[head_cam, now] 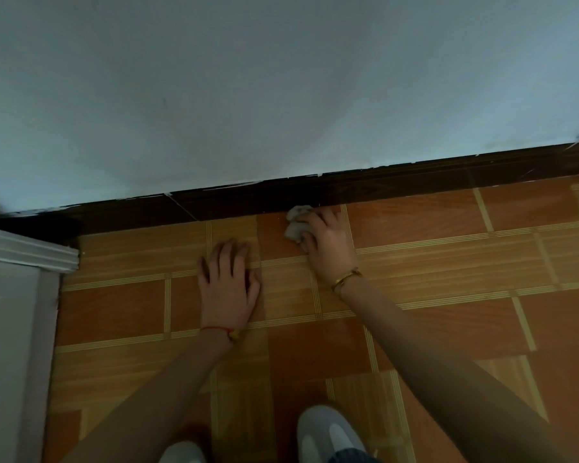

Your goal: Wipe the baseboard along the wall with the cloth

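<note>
Right now your right hand (328, 238) is bunched around the small crumpled grey cloth (295, 222), fingers curled over it, with the wad sitting at the foot of the dark brown wooden baseboard (398, 182), about where the board meets the orange and tan patterned tile floor (448, 295). Your left hand (228, 282) lies flat on the floor at roughly 8 o'clock from the cloth, fingers spread and holding nothing, and it looks like your prop.

To wipe well, I would lift the cloth off the floor joint and press it flat against the face of the board, since from this angle it seems to touch the tiles as much as the wood. Keep a fold over your fingertips so the top lip, where pale paint flecks show against the light blue-grey painted wall (281, 78), gets caught too. Long, even strokes should serve better than dabs.

For room, the board runs on clear toward 2 o'clock, so that is the easy direction. Toward 9 o'clock the white moulded door frame (24, 248) closes off the run, and the corner beside it is dark, so I cannot tell what lies there. Your two light grey shoes (328, 432) sit at 6 o'clock, close behind your arms; shuffle them along as you go rather than overreaching.
</note>
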{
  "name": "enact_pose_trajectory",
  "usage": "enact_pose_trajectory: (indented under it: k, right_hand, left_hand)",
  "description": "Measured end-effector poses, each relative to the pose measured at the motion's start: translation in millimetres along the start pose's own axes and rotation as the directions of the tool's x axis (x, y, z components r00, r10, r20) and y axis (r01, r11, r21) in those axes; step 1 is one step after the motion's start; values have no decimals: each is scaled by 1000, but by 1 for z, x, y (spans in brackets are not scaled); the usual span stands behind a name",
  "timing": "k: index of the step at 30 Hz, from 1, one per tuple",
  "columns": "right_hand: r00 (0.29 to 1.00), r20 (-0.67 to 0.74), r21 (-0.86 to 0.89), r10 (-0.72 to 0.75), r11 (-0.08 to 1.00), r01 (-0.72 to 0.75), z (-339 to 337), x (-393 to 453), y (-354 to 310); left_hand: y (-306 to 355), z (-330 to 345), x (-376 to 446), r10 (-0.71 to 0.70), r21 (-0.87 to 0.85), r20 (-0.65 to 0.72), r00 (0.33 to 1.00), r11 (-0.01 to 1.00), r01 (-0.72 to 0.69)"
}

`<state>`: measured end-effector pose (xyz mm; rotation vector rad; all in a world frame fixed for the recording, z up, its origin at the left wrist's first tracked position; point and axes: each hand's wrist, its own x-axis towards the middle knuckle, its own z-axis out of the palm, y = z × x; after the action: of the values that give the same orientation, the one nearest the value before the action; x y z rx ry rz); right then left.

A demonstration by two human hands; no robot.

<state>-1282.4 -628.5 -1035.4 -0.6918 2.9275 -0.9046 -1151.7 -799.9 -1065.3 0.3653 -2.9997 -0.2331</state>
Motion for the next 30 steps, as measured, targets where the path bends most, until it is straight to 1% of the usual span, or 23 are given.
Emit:
enact_pose_trajectory:
  k: [2,4,6,8,10,12,16,20,22,23,25,26,28,29,30]
  right_hand:
    - [997,-47,-15,63,998,-64,-12,-5,15]
    - [984,-106,-22,144,989,-147,-26,-8,32]
    - [959,-163,-26,233,970,-240,-40,-11,51]
    - [919,-211,-16,333,939,-344,-49,-11,63]
    - [894,-247,-16,374,921,-390,-48,-11,60]
    - [901,-253,-23,351,929,-368,-37,-11,46]
    - [954,-181,12,238,971,-239,-14,-11,18]
    - [993,-75,-13,88,996,-89,-16,-8,20]
    - [996,-64,-54,61,996,-64,-24,-7,32]
    - [993,-89,-69,79,994,-86,-29,-7,41]
    - [970,-169,-76,173,979,-188,-41,-11,60]
    - [945,-217,-71,245,962,-265,-47,-13,69]
    - [855,-320,-33,408,897,-440,-57,-16,83]
    - [808,-365,-7,463,866,-500,-59,-16,85]
    - [785,-391,3,481,853,-521,-60,-15,84]
  left_hand:
    - [-3,-2,1,10,22,28,1000,1000,-10]
    - [-1,-5,2,-14,18,49,999,1000,13]
    - [8,-6,4,-76,-8,70,995,997,76]
    - [24,-6,8,-143,-32,77,987,989,146]
    - [38,-5,11,-183,-64,71,981,980,187]
    - [47,-3,12,-148,-99,66,987,983,154]
    - [49,4,17,-10,-134,78,997,991,21]
    - [44,11,19,-10,-154,85,996,988,23]
    - [43,12,17,-11,-173,63,998,985,21]
    - [43,13,17,-8,-177,54,998,984,17]
    - [43,12,17,-1,-176,48,999,984,10]
    - [43,12,17,0,-173,46,999,985,8]
    - [43,13,18,2,-169,45,999,986,6]
    - [42,13,18,3,-167,40,999,986,4]
    - [42,13,18,4,-164,32,999,986,1]
